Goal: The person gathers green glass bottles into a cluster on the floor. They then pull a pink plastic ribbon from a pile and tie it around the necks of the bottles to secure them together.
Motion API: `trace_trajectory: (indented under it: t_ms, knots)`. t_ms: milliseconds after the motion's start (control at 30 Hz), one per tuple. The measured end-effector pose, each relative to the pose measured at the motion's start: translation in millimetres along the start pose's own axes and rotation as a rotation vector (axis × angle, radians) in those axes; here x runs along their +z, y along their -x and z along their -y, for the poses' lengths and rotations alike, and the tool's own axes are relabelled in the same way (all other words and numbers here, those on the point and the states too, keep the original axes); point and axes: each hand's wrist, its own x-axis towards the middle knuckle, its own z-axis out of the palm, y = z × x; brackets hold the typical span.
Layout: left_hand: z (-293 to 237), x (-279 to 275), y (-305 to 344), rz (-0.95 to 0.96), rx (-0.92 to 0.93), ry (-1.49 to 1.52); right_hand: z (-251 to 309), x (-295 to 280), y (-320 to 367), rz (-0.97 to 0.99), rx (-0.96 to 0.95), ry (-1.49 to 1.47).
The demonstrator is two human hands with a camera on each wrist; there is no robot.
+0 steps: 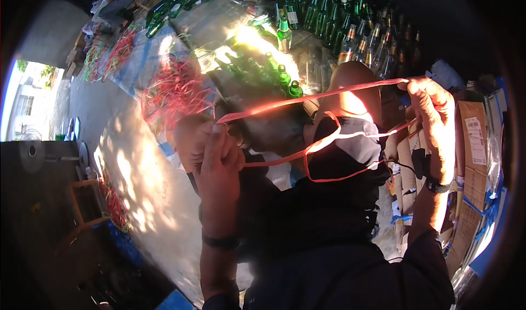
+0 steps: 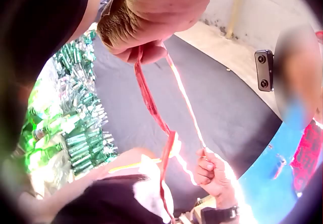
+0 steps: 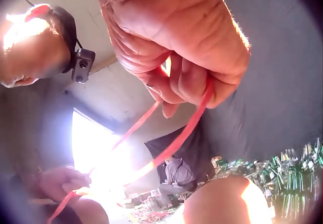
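A red plastic strip (image 1: 307, 100) runs taut between my two raised hands, higher at the right end. My left hand (image 1: 215, 154) pinches one end between thumb and curled fingers. At the other end my right hand (image 1: 433, 104) grips the strip, its fingers curled in the right wrist view. More of the strip hangs below in a slack loop (image 1: 329, 179) over my dark-clothed lap and knee. The left wrist view shows two lengths of red strip (image 2: 147, 95) coming down from the left fingers, one reaching the right hand (image 2: 214, 176).
Many green glass bottles (image 1: 323, 16) stand ahead, several in bright sun. A tangled heap of red strips (image 1: 174, 93) lies on the floor left of them. Flattened cardboard (image 1: 472, 145) leans at my right. Another person (image 3: 179, 173) sits farther off.
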Motion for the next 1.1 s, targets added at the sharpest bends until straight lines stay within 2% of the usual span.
trace_trajectory:
  t_ms: [33,100,133,167,200,233,300,333,367,433,600,733,900,1100]
  knots:
    - [-5,0,-1,0.002,0.0,0.002,1,-4,-2,-0.016,0.045,0.108]
    - [-15,2,-1,0.062,0.069,-0.149,5,-2,-5,-0.043,-0.031,0.134]
    - [-17,3,-1,0.065,0.069,-0.148,7,-4,-8,-0.042,-0.115,0.249]
    - [-19,4,-1,0.061,0.147,-0.354,8,-6,-10,-0.04,-0.198,0.365]
    - [-20,5,-1,0.056,0.226,-0.559,8,-7,-11,-0.044,-0.198,0.367]
    - [-21,3,-4,0.06,0.226,-0.558,8,-9,-13,-0.065,-0.225,0.421]
    - [-22,-3,-13,0.199,0.601,-0.846,9,-12,-14,-0.109,-0.28,0.532]
    - [-25,-4,-9,0.183,0.523,-0.865,12,-13,-14,-0.134,-0.242,0.562]
    - [-29,-4,-8,0.188,0.525,-0.862,11,-17,-15,-0.138,-0.242,0.566]
    - [-36,-3,-6,0.16,0.418,-0.788,6,-28,-19,-0.225,-0.316,0.691]
    - [-46,2,-4,0.068,0.37,-0.789,-2,-49,-24,-0.284,-0.313,0.575]
    - [-42,4,-6,0.014,0.351,-0.806,0,-60,-24,-0.31,-0.229,0.658]
    - [-34,9,-19,-0.02,0.284,-0.713,-7,-58,-36,-0.287,-0.272,0.575]
    - [-23,0,-47,-0.058,0.259,-0.558,-35,-54,-57,-0.166,-0.216,0.528]
